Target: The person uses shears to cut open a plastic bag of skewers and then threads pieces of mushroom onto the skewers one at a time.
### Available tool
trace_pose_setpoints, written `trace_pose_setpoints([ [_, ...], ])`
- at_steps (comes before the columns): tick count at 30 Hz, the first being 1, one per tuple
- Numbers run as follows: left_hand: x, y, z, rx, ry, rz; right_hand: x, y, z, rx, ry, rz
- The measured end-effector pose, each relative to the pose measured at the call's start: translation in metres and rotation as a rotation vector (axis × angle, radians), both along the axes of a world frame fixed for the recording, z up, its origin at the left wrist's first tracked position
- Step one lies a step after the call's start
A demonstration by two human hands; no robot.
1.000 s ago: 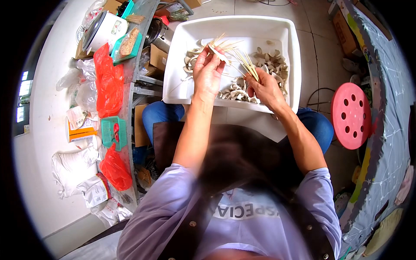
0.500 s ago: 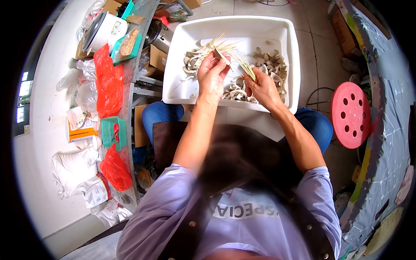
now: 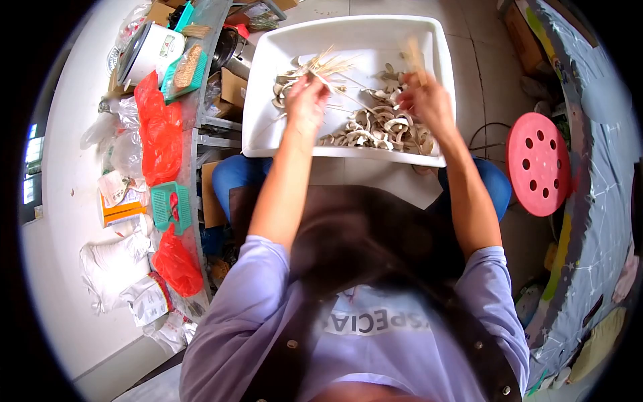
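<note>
A large white tub (image 3: 348, 28) holds sliced mushrooms (image 3: 382, 124) piled at its right and front, with more at its left beside a bundle of thin wooden sticks (image 3: 335, 65). Over the left part of the tub, my left hand (image 3: 307, 102) has its fingers closed round a pale piece, probably a mushroom slice, blurred at the fingertips. My right hand (image 3: 429, 104), smeared by motion, is above the mushroom pile at the right and grips several sticks (image 3: 415, 59) that point up toward the far wall.
At the left, a shelf carries red plastic bags (image 3: 159, 130), a green basket (image 3: 170, 206), a white pot (image 3: 153, 55) and packets. A red round stool (image 3: 538, 164) stands at the right, beside a grey patterned cloth (image 3: 606, 201).
My right hand has moved right and away from my left hand, taking its sticks along. My left hand has shifted slightly left. The whole view has shifted a little.
</note>
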State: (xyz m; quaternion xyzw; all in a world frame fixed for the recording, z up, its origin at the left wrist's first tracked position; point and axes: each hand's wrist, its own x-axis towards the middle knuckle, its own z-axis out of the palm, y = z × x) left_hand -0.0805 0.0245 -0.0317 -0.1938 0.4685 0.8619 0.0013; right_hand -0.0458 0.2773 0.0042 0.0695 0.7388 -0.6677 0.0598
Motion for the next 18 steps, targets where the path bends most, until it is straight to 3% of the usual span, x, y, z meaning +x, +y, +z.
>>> trace_pose_setpoints([
  [3,-0.049,-0.055,-0.029,0.134,-0.096,0.187,-0.014,0.03,0.017,-0.279,0.012,-0.231],
  [6,-0.068,-0.061,-0.015,-0.033,-0.346,0.331,-0.015,0.039,0.022,-0.399,-0.041,-0.191],
  [9,-0.023,0.008,0.002,-0.473,-0.122,0.136,-0.015,0.034,0.017,-0.453,-0.062,-0.116],
  [11,-0.006,0.031,-0.029,-0.529,0.022,-0.343,-0.016,0.029,0.017,-0.452,-0.081,-0.089],
  [13,0.011,0.068,-0.05,-0.837,0.151,-0.592,-0.015,0.026,0.018,-0.44,-0.102,-0.09],
  [15,0.023,0.091,-0.054,-1.391,0.197,-0.789,-0.013,0.025,0.015,-0.436,-0.106,-0.091],
  [16,0.029,0.101,-0.049,-1.546,0.167,-0.815,-0.013,0.025,0.014,-0.433,-0.11,-0.086],
  [18,0.031,0.104,-0.051,-1.624,0.186,-0.813,-0.013,0.026,0.013,-0.463,-0.117,-0.067],
])
